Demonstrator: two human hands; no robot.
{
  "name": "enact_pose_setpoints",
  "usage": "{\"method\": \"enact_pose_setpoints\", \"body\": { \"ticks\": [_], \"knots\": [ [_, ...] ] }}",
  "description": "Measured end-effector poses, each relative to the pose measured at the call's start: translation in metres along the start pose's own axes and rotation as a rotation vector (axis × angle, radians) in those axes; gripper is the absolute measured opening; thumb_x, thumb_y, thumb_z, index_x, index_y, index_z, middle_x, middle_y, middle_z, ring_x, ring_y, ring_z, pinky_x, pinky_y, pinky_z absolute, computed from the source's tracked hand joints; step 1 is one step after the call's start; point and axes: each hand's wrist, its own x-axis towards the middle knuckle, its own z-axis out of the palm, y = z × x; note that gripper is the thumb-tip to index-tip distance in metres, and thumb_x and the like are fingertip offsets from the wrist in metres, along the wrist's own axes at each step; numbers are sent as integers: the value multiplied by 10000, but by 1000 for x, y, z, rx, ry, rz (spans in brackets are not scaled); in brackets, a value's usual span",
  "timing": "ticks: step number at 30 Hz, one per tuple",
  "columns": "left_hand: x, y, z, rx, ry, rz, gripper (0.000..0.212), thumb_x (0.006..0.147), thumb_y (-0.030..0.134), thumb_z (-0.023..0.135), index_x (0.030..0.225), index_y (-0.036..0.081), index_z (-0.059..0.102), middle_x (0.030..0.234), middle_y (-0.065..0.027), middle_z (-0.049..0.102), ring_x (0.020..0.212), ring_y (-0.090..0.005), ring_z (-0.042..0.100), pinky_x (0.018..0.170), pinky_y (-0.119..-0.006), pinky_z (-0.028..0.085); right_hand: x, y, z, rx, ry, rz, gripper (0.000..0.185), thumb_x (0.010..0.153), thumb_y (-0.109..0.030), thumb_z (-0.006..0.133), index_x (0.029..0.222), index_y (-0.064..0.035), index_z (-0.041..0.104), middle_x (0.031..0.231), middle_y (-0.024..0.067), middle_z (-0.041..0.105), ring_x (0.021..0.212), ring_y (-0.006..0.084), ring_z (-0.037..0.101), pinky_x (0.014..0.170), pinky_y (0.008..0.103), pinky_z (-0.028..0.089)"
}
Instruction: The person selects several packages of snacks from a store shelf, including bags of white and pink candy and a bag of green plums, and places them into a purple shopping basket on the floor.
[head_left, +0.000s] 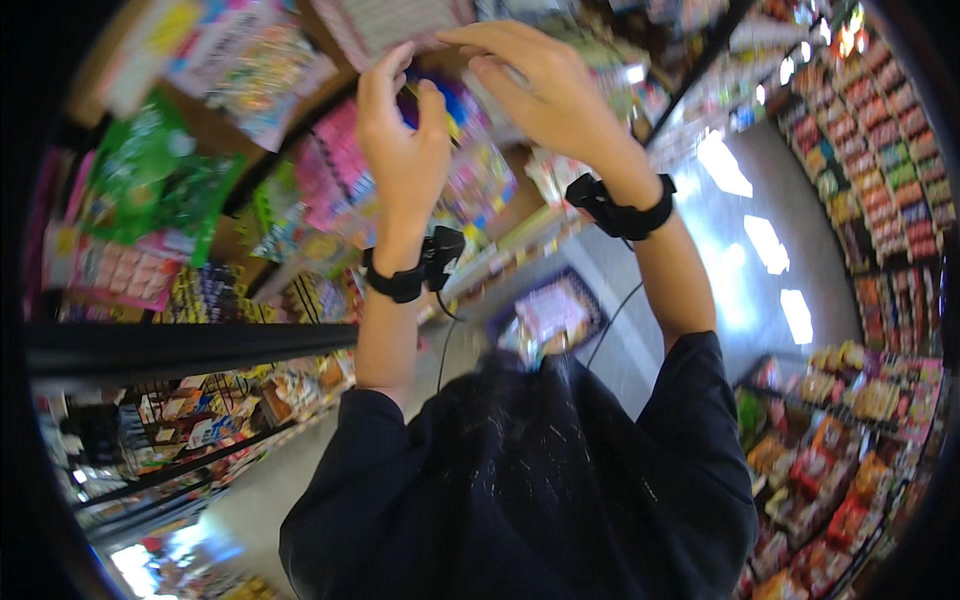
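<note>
My left hand (405, 135) is raised over a store shelf, its fingers apart and curved, with nothing seen in it. Just behind it lie a pink package (330, 169) and a purple, yellow and blue package (457, 105). To its right, my right hand (540, 90) is also raised, fingers spread and nothing seen in it, near a pink-edged printed sheet or pack (390, 26). Each wrist wears a black strap with a small device and a cable. Whether the fingertips touch any package is too blurred to tell.
Green bags (150, 172) and a pink-framed pack (124, 274) fill the left shelf. A dark shelf post (187, 352) crosses at left. On the floor below stands a purple basket (589, 300) with packages in it. Stocked shelves (877, 150) line the aisle's right side.
</note>
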Motion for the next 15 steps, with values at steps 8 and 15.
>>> {"method": "enact_pose_setpoints", "body": {
  "ticks": [8, 15],
  "knots": [
    [-194, -21, 78, -238, -839, -490, 169, 921, 54, 561, 1068, 6, 631, 848, -125, 690, 757, -217, 674, 702, -329, 519, -271, 24, -54, 189, 13, 998, 251, 925, -92, 561, 1154, -24, 637, 944, 175, 698, 869, 292, 695, 752, 341, 521],
    [-502, -200, 119, 40, -1221, -883, 239, 896, 142, 585, 1085, -2, 611, 811, -104, 678, 732, -201, 669, 695, -328, 526, -619, 32, 38, -28, -165, 1571, 199, 888, -137, 539, 1025, -44, 649, 872, 222, 669, 846, 423, 645, 738, 465, 513]
  ]
}}
